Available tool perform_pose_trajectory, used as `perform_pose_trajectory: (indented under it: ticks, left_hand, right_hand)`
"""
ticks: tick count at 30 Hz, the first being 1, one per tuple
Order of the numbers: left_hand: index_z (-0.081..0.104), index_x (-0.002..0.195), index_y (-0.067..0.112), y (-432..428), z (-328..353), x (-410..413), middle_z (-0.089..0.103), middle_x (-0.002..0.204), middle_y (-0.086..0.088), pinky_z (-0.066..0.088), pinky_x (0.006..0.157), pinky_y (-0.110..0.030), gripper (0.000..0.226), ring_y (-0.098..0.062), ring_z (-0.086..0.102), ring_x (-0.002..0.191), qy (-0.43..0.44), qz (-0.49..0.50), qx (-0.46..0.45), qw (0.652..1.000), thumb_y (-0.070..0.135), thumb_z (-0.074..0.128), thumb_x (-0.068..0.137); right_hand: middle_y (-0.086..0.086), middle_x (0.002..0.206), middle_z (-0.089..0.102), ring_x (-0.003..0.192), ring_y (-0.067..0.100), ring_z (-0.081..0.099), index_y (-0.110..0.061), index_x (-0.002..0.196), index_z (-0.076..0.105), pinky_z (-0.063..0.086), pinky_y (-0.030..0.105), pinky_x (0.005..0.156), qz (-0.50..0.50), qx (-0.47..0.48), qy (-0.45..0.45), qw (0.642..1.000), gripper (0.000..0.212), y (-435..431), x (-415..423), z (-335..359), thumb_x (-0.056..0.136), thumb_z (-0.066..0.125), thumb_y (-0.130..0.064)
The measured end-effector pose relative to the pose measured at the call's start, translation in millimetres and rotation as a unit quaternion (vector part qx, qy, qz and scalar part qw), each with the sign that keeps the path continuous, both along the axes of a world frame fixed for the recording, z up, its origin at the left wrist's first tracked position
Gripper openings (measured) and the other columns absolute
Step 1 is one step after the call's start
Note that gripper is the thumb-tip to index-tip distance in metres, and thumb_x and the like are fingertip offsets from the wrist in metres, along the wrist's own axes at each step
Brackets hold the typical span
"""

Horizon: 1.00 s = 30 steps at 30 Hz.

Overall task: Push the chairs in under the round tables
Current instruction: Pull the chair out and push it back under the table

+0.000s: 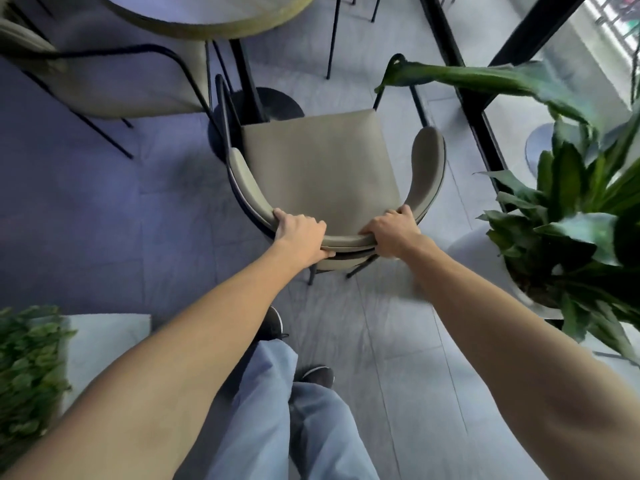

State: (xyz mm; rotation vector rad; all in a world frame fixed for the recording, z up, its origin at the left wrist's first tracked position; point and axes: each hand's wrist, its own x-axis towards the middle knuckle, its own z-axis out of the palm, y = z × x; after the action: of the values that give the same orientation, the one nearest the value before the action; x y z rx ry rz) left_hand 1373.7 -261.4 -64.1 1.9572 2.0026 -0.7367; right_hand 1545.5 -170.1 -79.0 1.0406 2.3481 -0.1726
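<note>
A beige padded chair (pixel 318 164) with a curved backrest and thin black legs stands in the middle of the view, seat facing away from me. My left hand (pixel 301 235) grips the left part of the backrest and my right hand (pixel 391 233) grips its right part. Beyond the chair is the round table (pixel 207 19) with a pale top and green-yellow edge, on a black post with a round black base (pixel 273 102). The seat's front edge lies by the base, outside the tabletop's rim. A second beige chair (pixel 114 81) stands at the table's left.
A large potted plant (pixel 571 216) with long green leaves crowds the chair's right side. A black window frame (pixel 485 109) runs along the floor on the right. A white planter with small green leaves (pixel 31 368) sits at lower left. My legs and shoes are below on grey tiles.
</note>
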Motion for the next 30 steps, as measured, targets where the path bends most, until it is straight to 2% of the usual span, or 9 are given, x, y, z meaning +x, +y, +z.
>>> perform_pose_trajectory:
  ticks: [3,7,11,15,18,20,23,27,30]
  left_hand:
    - [0.054,0.122,0.019,13.0,-1.1,-0.7,0.064,0.116,-0.004,0.038,0.098,-0.057,0.064,-0.028,0.062,0.106,0.004,-0.001,0.0,1.0,0.072,0.044,0.088]
    - [0.058,0.115,0.016,36.9,-5.0,1.6,0.068,0.107,-0.004,0.049,0.09,-0.046,0.064,-0.026,0.065,0.099,0.018,-0.053,0.02,0.998,0.072,0.04,0.09]
    - [0.061,0.113,0.015,71.7,-2.9,9.1,0.068,0.104,-0.002,0.053,0.085,-0.042,0.063,-0.026,0.066,0.095,0.014,-0.057,0.023,0.998,0.07,0.04,0.092]
    - [0.062,0.114,0.015,101.1,-5.8,12.7,0.067,0.107,-0.002,0.053,0.084,-0.042,0.062,-0.027,0.065,0.098,0.016,-0.05,0.021,0.998,0.069,0.04,0.092]
    - [0.062,0.115,0.016,116.4,-6.1,14.2,0.066,0.111,-0.001,0.047,0.079,-0.031,0.061,-0.025,0.064,0.103,0.022,-0.045,0.013,0.999,0.068,0.038,0.094]
    - [0.061,0.116,0.017,126.1,-5.6,18.5,0.065,0.113,0.0,0.043,0.075,-0.031,0.06,-0.024,0.064,0.104,0.03,-0.035,0.008,0.999,0.068,0.037,0.094]
    - [0.06,0.115,0.018,134.4,-5.0,26.4,0.066,0.11,0.0,0.038,0.071,-0.03,0.06,-0.023,0.064,0.102,0.035,-0.005,0.012,0.999,0.07,0.038,0.093]
    - [0.059,0.11,0.019,140.7,-8.7,32.3,0.067,0.098,-0.001,0.049,0.078,-0.032,0.062,-0.023,0.066,0.091,0.037,0.072,0.026,0.996,0.075,0.042,0.087]
    - [0.058,0.112,0.02,146.5,-11.2,33.1,0.066,0.1,-0.003,0.046,0.078,-0.034,0.064,-0.024,0.066,0.09,0.043,0.143,0.039,0.988,0.076,0.047,0.084]
  right_hand:
    - [-0.009,0.109,0.069,0.115,0.02,0.054,-0.048,0.123,0.063,0.031,0.041,0.099,0.02,-0.006,-0.004,1.0,0.051,14.9,-2.7,2.8,0.082,0.057,-0.019]
    - [-0.012,0.112,0.069,0.118,0.017,0.052,-0.05,0.124,0.062,0.031,0.041,0.099,0.048,0.001,-0.014,0.999,0.052,47.5,-0.8,1.2,0.082,0.056,-0.02]
    - [-0.014,0.113,0.069,0.118,0.017,0.052,-0.051,0.123,0.061,0.031,0.039,0.1,0.078,0.012,-0.01,0.997,0.051,90.5,0.3,2.4,0.083,0.056,-0.021]
    - [-0.014,0.11,0.07,0.115,0.018,0.051,-0.05,0.121,0.064,0.031,0.039,0.099,0.108,0.026,-0.001,0.994,0.048,125.8,-1.0,-1.2,0.084,0.055,-0.022]
    - [-0.013,0.108,0.07,0.114,0.019,0.051,-0.049,0.12,0.066,0.032,0.04,0.099,0.122,0.024,0.01,0.992,0.047,145.2,-2.8,-2.6,0.084,0.055,-0.02]
    - [-0.013,0.108,0.071,0.114,0.019,0.051,-0.049,0.119,0.067,0.032,0.041,0.1,0.129,0.022,0.015,0.991,0.047,156.4,-2.0,-2.4,0.085,0.055,-0.02]
    - [-0.012,0.103,0.071,0.111,0.02,0.051,-0.047,0.115,0.069,0.033,0.041,0.097,0.141,0.02,0.021,0.99,0.043,171.9,1.2,-2.8,0.085,0.055,-0.02]
    - [-0.009,0.101,0.072,0.108,0.021,0.051,-0.043,0.112,0.071,0.032,0.041,0.094,0.158,0.012,0.03,0.987,0.037,186.9,-1.4,-3.7,0.087,0.055,-0.021]
    - [-0.006,0.1,0.071,0.106,0.023,0.052,-0.042,0.112,0.071,0.032,0.041,0.094,0.174,0.012,0.038,0.984,0.033,195.8,-7.7,-2.5,0.091,0.053,-0.023]
